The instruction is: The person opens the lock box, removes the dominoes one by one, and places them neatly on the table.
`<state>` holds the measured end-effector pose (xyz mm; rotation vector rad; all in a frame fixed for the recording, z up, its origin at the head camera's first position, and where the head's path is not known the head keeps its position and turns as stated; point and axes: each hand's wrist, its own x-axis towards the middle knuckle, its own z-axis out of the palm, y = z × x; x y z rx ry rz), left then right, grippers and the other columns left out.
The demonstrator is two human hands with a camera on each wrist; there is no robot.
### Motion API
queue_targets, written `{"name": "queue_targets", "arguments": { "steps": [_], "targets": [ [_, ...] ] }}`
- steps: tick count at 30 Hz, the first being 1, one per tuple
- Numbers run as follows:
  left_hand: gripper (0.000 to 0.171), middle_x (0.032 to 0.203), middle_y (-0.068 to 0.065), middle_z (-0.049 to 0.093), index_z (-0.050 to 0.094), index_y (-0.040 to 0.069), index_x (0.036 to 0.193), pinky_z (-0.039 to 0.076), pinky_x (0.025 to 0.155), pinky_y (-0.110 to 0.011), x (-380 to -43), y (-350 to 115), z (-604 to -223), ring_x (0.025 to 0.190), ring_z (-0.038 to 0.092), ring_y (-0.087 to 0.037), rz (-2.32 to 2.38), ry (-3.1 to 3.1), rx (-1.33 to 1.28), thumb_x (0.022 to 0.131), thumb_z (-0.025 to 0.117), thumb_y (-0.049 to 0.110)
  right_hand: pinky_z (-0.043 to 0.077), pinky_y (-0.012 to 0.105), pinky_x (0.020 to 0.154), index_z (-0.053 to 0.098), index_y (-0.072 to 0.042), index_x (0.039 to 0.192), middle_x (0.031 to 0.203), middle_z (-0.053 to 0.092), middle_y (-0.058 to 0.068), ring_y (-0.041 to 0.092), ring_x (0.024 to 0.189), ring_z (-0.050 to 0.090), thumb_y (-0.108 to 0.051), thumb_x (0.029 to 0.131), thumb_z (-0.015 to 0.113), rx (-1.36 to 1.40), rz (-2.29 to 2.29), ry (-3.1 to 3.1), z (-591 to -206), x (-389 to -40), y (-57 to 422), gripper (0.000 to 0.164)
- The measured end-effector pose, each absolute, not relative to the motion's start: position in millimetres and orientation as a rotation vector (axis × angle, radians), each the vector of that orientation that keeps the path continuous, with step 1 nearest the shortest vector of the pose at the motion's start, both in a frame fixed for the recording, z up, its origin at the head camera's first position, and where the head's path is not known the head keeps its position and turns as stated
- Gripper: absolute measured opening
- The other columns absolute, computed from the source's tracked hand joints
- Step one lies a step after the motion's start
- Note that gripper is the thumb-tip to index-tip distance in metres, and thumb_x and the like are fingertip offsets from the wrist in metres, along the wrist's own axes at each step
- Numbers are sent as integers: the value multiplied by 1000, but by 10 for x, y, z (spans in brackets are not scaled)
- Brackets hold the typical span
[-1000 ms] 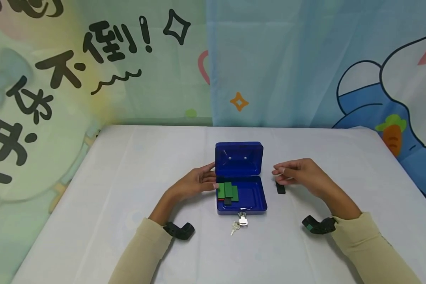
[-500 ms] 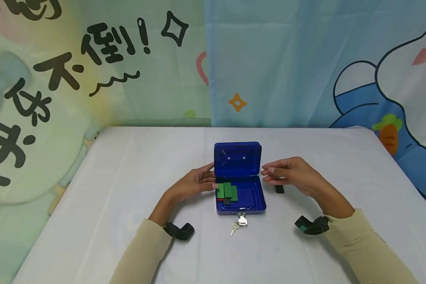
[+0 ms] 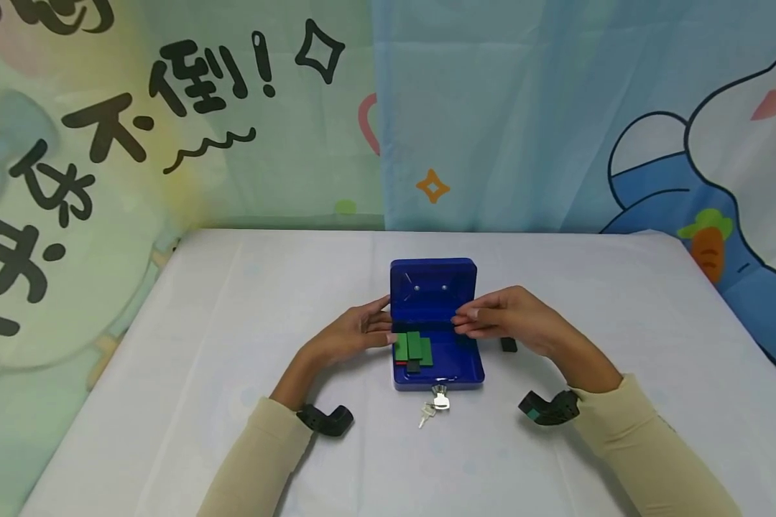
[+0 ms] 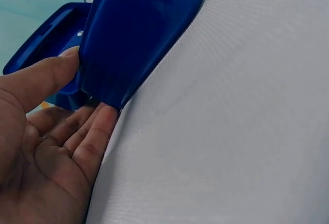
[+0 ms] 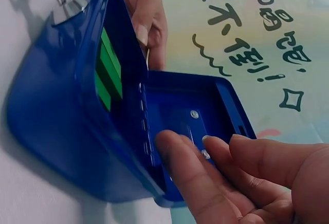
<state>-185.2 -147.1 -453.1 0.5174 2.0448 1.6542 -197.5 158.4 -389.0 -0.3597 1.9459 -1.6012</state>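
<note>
A blue metal cash box (image 3: 460, 359) stands with its lid (image 3: 433, 287) raised at the back. Several green rectangular blocks (image 3: 414, 346) lie in its left side, with a dark block (image 3: 413, 367) and a red edge at the front. My left hand (image 3: 357, 334) rests against the box's left wall, thumb at the rim and fingertips low on the side in the left wrist view. Over the right part of the box hovers my right hand (image 3: 511, 317), fingers loosely bent; in the right wrist view nothing shows between its fingers (image 5: 190, 178). A black block (image 3: 509, 345) lies right of the box.
A silver lock (image 3: 440, 398) at the box's front edge has small keys (image 3: 427, 413) hanging from it. White cloth (image 3: 297, 273) covers the table. A printed curtain (image 3: 524, 122) hangs behind it. Each wrist wears a black device (image 3: 550, 408).
My right hand has moved left from beside the black block to over the box. The left hand, the box and its blocks have stayed as they were.
</note>
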Motion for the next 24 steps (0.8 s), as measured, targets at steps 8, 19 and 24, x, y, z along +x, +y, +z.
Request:
{"name": "queue_targets", "arguments": {
  "steps": [8, 19, 24],
  "targets": [
    [79, 139, -12, 52, 19, 11, 156, 38, 106, -36, -1856, -1498, -4544, 128, 49, -21, 1675, 2024, 516, 93, 67, 14, 53, 34, 86, 57, 18, 122, 118, 63, 28, 32, 104, 66, -2, 101, 50, -370, -1560, 1939, -3916, -1952, 1370, 30],
    [78, 141, -19, 48, 15, 3, 155, 34, 109, -40, -1781, -1451, -4350, 131, 46, -26, 1638, 2010, 518, 94, 64, 8, 52, 37, 89, 57, 17, 122, 124, 59, 28, 36, 107, 63, -6, 103, 44, -377, -1531, 1892, -3993, -1919, 1209, 33],
    [78, 141, -20, 49, 16, 2, 154, 33, 110, -40, -1742, -1446, -4242, 131, 46, -27, 1632, 2025, 521, 93, 65, 8, 51, 38, 90, 58, 16, 123, 124, 59, 27, 34, 107, 64, -6, 103, 45, -361, -1517, 1893, -3972, -1923, 1151, 32]
  ]
}}
